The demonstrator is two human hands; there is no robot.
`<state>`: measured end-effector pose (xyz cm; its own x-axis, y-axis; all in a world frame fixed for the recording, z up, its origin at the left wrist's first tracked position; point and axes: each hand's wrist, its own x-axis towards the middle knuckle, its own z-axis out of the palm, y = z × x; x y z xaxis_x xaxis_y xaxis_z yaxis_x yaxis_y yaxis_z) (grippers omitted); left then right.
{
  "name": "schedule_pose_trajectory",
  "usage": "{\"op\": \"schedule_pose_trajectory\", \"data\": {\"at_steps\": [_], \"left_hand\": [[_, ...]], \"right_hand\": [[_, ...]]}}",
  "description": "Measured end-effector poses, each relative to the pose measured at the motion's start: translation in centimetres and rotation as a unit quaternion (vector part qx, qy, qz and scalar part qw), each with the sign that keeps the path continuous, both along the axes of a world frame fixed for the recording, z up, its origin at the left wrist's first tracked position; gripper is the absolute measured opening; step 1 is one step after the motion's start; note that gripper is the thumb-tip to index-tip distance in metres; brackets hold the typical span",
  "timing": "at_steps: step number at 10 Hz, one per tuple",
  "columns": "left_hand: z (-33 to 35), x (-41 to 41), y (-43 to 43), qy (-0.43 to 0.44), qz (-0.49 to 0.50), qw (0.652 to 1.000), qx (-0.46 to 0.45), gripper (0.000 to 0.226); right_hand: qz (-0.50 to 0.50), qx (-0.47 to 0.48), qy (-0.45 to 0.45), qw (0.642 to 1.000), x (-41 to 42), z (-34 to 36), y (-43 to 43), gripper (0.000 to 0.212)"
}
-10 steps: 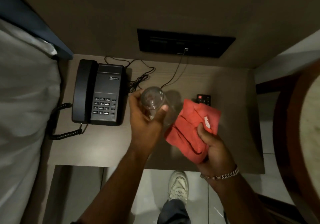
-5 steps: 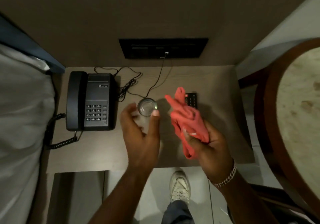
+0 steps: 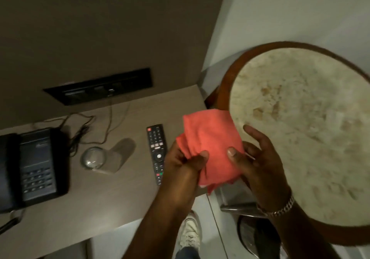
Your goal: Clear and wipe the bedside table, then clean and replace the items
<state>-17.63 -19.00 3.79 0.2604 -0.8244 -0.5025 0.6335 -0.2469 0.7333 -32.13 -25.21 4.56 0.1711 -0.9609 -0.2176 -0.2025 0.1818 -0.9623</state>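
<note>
From the head view, a pale wood bedside table (image 3: 124,194) stands against a brown wall panel carrying a dark socket strip (image 3: 100,86). On it sit a black telephone (image 3: 34,166) at left, a glass (image 3: 93,156), and a remote (image 3: 157,152). Both the left hand (image 3: 180,164) and right hand (image 3: 258,164) grip a red cloth (image 3: 212,144) above the table's right edge, beside a round stone-topped table (image 3: 300,130).

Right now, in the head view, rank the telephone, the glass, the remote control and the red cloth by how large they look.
1. telephone, though the frame's left edge cuts it off
2. red cloth, held up nearer the camera by both hands, so its rank against the telephone is unsure
3. remote control
4. glass
</note>
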Motion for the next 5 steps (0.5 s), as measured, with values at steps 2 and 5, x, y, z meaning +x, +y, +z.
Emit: {"op": "schedule_pose_trajectory", "data": {"at_steps": [2, 5], "left_hand": [[-2.3, -5.2, -5.7, -0.203, -0.048, 0.978, 0.023, 0.050], [1.6, 0.8, -0.7, -0.548, -0.037, 0.836, 0.014, 0.039]], "right_hand": [[-0.131, -0.060, 0.092, 0.985, -6.3, -3.9, -4.9, 0.053], [0.015, -0.173, 0.474, 0.863, -6.0, -3.1, -5.1, 0.058]]}}
